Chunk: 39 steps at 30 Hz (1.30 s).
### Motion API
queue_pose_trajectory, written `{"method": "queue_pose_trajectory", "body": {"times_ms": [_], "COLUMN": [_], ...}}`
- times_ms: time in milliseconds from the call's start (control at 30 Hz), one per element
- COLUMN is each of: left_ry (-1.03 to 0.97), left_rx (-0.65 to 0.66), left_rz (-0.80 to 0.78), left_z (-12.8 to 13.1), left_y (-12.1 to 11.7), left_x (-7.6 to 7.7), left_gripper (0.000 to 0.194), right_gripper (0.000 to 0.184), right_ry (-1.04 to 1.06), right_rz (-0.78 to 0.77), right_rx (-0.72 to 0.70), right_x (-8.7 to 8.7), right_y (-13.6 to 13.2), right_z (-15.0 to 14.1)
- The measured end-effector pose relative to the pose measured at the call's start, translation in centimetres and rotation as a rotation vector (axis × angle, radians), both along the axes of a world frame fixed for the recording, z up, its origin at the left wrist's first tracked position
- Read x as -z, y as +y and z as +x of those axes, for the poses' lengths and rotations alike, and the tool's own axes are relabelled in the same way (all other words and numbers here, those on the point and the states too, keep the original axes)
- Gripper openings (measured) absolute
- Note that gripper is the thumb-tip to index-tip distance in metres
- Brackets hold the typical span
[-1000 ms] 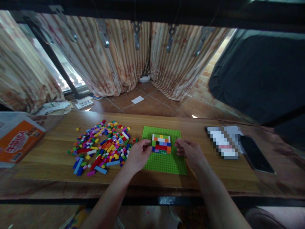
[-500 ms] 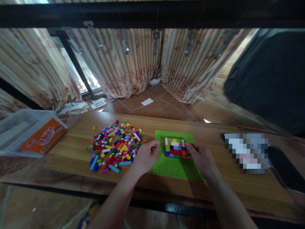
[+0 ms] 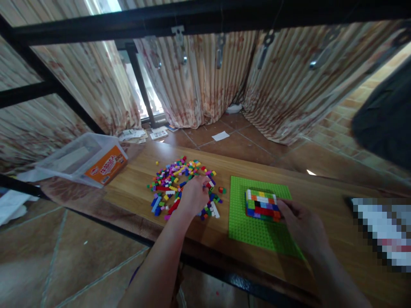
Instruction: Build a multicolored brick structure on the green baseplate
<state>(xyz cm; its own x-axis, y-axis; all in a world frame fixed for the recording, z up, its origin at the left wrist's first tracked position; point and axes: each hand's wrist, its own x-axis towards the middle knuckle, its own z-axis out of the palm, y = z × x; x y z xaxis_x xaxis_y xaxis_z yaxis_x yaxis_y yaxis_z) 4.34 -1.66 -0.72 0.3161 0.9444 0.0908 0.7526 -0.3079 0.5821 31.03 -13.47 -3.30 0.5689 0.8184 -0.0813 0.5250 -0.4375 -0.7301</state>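
A loose pile of colourful toy bricks (image 3: 173,187) lies on the wooden table, and my left hand (image 3: 194,194) is over its right part. The fingers of that hand are bent together among the bricks; what they pinch, if anything, is too small to make out. On the green studded baseplate (image 3: 239,222) sits a rectangular block built from toy bricks (image 3: 262,207), with rows of white, red, blue, orange and green. My right hand (image 3: 302,222) grips this brick block at its right edge, thumb in front and some fingers hidden.
A clear plastic bin (image 3: 72,169) with an orange label stands left of the pile. A small red and green brick piece (image 3: 222,190) lies between pile and baseplate. On the right is a blurred-out flat item (image 3: 385,231). A dark metal bar (image 3: 205,21) crosses above the table.
My left hand has moved left from beside the baseplate to the loose bricks. My right hand stays at the brick block. The whole view has shifted left and tilted.
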Motion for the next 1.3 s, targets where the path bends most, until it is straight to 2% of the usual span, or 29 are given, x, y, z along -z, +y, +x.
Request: {"method": "queue_pose_trajectory", "body": {"times_ms": [233,500,667,933,1100,1200,1300], "left_ry": [0.081,0.241,0.274,0.308,0.181,-0.008,-0.241], "left_rx": [0.048,-0.022,-0.055,-0.039,-0.015,0.0,0.044], "left_rz": [0.027,0.08,0.099,0.12,0.167,0.137,0.035], "left_z": [0.2,1.5,2.3,2.3,2.2,2.3,2.6], "left_y": [-0.1,-0.9,-0.8,-0.7,-0.5,-0.3,-0.1], "left_x": [0.4,-0.2,0.0,-0.1,-0.1,0.2,0.6], "left_gripper": [0.034,0.012,0.009,0.014,0.01,0.008,0.007], "right_gripper": [0.052,0.052,0.052,0.051,0.047,0.046,0.043], "right_ry": [-0.046,-0.063,-0.02,0.007,-0.019,-0.014,0.016], "right_rz": [-0.03,-0.026,0.018,0.041,0.051,0.072,0.084], "right_rx": [0.006,-0.005,-0.001,0.011,0.002,0.002,-0.001], "right_x": [-0.7,-0.6,-0.6,-0.9,-0.7,-0.6,-0.3], "right_y": [0.1,0.1,0.2,0.3,0.2,0.2,0.2], "right_z": [-0.4,-0.5,-0.7,-1.0,-1.0,-0.9,-0.9]}}
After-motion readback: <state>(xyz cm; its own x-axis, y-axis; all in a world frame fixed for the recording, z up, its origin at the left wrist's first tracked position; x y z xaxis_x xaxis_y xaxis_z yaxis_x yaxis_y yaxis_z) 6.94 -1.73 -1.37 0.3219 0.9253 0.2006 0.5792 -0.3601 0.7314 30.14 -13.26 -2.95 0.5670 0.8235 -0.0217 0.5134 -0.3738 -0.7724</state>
